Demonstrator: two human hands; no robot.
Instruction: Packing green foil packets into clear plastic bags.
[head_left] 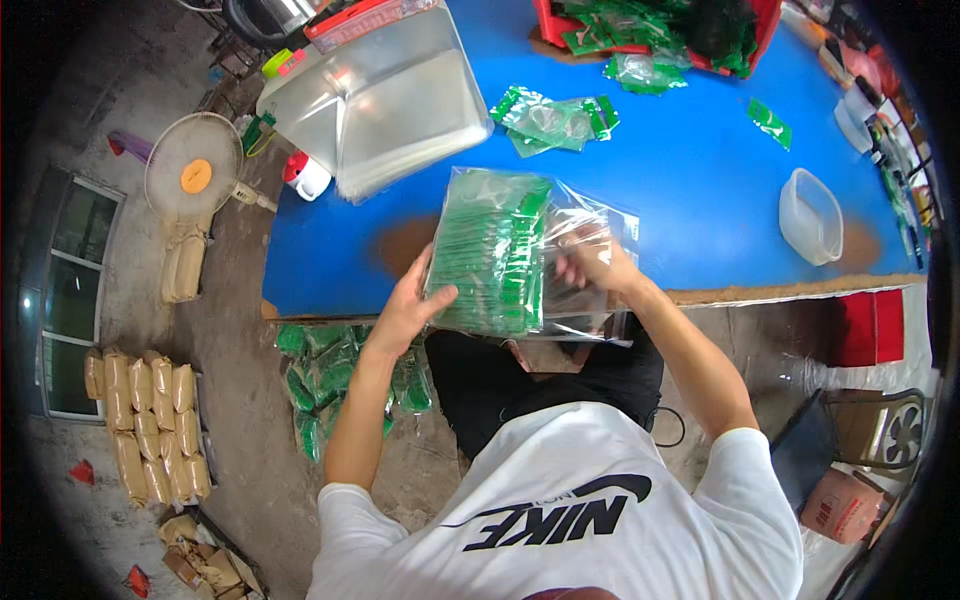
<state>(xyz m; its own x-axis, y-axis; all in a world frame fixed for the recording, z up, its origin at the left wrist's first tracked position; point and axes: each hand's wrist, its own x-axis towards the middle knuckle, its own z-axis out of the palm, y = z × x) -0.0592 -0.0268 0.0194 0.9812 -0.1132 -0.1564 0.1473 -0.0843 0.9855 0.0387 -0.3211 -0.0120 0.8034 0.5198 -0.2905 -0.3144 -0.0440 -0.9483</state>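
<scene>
A large clear plastic bag (492, 250), filled with a stack of small green packets, is held at the table's near edge. Its left side is gripped by my left hand (408, 305), the thumb resting on the front. On the right, the bag's unfilled film spreads out past the packets. My right hand (597, 258) is at that film with its fingers curled. They are slightly blurred and partly seen through the glossy plastic. Just beyond the bag, several loose green-and-clear packets (555, 122) lie on the blue table (690, 190).
A stack of clear plastic bags (400, 115) lies at the far left beside a red-and-white mug (306, 176). A red bin (765, 35) of green packets stands at the back. At right is a translucent tub (810, 218). Filled green bags (320, 375) lie below the table.
</scene>
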